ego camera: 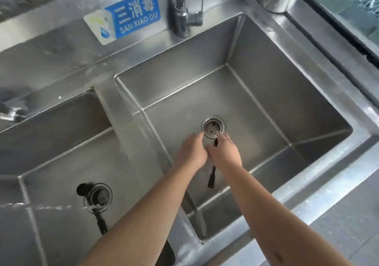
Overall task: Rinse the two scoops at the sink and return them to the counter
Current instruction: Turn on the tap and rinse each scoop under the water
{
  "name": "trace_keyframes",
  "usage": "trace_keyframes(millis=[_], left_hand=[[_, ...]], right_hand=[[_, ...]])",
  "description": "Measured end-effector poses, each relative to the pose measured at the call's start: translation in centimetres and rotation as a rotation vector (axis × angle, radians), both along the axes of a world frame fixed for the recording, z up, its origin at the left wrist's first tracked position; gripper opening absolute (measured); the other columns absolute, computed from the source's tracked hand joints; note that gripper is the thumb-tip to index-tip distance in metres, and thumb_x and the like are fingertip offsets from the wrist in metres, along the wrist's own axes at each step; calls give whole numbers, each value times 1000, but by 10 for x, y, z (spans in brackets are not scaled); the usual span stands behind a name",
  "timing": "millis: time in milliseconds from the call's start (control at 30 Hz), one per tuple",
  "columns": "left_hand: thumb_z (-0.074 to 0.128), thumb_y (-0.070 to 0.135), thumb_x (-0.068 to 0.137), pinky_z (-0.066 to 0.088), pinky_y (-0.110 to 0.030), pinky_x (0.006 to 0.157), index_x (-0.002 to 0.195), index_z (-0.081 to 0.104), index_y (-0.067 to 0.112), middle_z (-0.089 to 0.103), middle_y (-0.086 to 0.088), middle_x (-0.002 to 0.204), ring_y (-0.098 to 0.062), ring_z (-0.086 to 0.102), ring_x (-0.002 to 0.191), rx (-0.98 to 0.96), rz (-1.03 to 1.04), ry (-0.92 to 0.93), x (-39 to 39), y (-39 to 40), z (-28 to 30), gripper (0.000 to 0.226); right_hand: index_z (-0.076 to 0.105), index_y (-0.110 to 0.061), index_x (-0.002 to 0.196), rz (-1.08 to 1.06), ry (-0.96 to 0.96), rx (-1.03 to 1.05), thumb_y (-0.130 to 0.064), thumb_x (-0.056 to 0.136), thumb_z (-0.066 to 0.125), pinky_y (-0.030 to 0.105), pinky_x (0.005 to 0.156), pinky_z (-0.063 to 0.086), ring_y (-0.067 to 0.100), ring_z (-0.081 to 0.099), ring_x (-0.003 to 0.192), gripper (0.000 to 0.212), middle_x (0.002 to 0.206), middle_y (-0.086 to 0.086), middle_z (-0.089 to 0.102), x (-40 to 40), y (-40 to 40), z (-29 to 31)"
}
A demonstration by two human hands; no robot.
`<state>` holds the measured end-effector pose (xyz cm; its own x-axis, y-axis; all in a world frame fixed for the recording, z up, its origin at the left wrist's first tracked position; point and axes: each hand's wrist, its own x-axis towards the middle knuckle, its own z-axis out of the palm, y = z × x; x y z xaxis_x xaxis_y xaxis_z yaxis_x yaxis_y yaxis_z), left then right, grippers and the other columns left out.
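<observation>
Fingers of the left hand and right hand close together around one scoop over the right sink, near its drain; the scoop's black handle hangs below the palms. The second scoop lies in the left sink, on its drain, under a thin stream of water.
</observation>
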<state>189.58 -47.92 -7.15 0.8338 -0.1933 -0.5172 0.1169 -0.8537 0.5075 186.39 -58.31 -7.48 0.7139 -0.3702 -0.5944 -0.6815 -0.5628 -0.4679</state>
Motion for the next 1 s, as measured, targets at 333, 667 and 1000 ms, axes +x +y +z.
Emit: trace_keyframes(millis=[333, 667, 1000], left_hand=[[51, 22, 93, 22, -35, 116, 143, 42, 18, 39, -10, 151, -25, 31, 141, 17, 184, -216, -97, 245, 77, 51], [51, 17, 84, 52, -38, 85, 121, 58, 27, 68, -3, 115, -24, 62, 100, -74, 560, 89, -146, 381, -25, 38], [44, 6, 88, 39, -23, 86, 131, 54, 15, 63, -9, 127, -25, 57, 114, -205, 806, 221, -132, 406, -140, 45]], right_hand=[[30, -34, 146, 734, -264, -18, -44, 82, 52, 43, 112, 32, 21, 14, 147, 68, 163, -2, 14, -32, 199, 117], [54, -32, 126, 650, 231, 229, -26, 87, 52, 28, 56, 53, 21, 65, 70, 40, 98, 5, 63, -71, 373, -14], [55, -15, 133, 454, 325, 247, -22, 91, 51, 31, 93, 42, 27, 54, 120, 43, 134, 8, 59, -71, 419, -134]])
